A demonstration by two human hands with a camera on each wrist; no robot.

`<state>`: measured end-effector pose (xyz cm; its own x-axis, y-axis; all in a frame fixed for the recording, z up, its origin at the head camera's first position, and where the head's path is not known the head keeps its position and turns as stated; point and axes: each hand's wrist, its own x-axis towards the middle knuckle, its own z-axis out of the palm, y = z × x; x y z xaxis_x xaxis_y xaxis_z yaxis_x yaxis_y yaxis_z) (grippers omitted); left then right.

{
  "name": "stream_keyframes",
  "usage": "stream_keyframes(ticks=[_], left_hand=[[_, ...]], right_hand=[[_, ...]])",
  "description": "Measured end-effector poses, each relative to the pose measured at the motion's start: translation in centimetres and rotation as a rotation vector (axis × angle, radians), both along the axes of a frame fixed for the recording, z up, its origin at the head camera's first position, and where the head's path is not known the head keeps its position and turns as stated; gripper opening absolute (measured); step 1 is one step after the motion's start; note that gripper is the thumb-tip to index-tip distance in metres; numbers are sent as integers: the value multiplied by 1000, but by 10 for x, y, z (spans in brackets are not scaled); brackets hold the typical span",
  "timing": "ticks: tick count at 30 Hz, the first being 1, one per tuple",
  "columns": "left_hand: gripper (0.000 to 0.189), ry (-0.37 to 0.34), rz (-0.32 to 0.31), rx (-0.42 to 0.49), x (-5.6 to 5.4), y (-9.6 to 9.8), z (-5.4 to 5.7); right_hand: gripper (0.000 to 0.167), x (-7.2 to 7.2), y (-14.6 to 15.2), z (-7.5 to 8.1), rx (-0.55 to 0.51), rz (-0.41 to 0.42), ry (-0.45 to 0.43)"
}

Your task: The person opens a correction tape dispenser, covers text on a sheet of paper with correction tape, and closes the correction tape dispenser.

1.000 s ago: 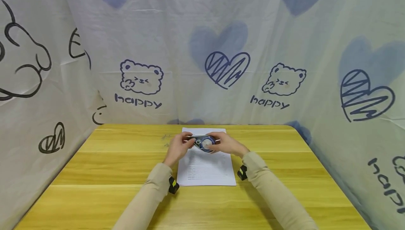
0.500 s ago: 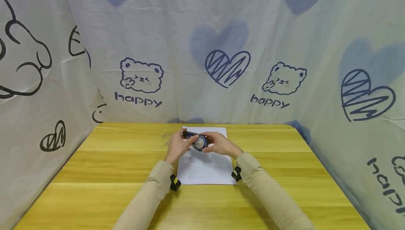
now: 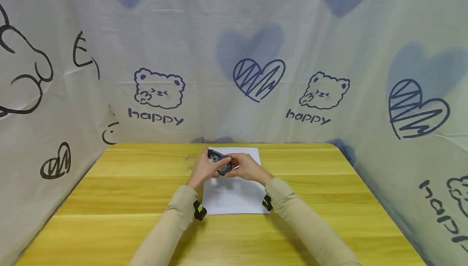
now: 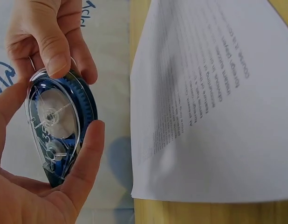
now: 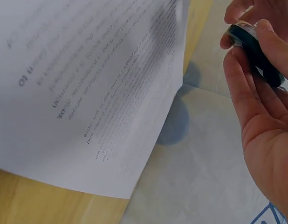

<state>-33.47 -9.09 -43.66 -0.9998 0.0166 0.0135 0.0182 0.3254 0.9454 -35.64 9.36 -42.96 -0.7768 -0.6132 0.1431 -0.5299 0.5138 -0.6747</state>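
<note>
A correction tape point(image 3: 215, 156) with a clear and dark blue case is held in both hands above a printed sheet of paper point(image 3: 239, 197). In the left wrist view the white reel of the correction tape point(image 4: 55, 112) shows through the clear side. My left hand point(image 3: 202, 170) grips it by its narrow end, thumb on one side and fingers on the other. My right hand point(image 3: 249, 169) pinches the rounded end between thumb and fingers. The right wrist view shows the case of the correction tape point(image 5: 256, 53) edge-on, partly covered by fingers.
The paper lies flat on a yellow wood-grain table point(image 3: 128, 201), near its far edge. A white cloth point(image 3: 204, 55) with hearts and bears hangs behind the table and along both sides.
The correction tape has moved a little left and turned, its narrow end now up and left. The right hand has moved left with it, and both hands still hold it.
</note>
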Motion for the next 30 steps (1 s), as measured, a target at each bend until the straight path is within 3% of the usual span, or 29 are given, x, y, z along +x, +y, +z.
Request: stream_keyframes(ticks=[6,10,17,30], left_hand=[[106,-52,-17,24,5,-7,2],[97,-43,-26,16,4,-8,3],[103,-56,-34,-49,2,-11,5],[99,14,-7,-223,1,-31,4]], right_hand=[[70,4,-7,-1,47,3,-13],[71,4,-6,-1,50,17,-21],[54,0,4,-3,-8,25,-41],[32,-3,22,-7,21,-98,35]])
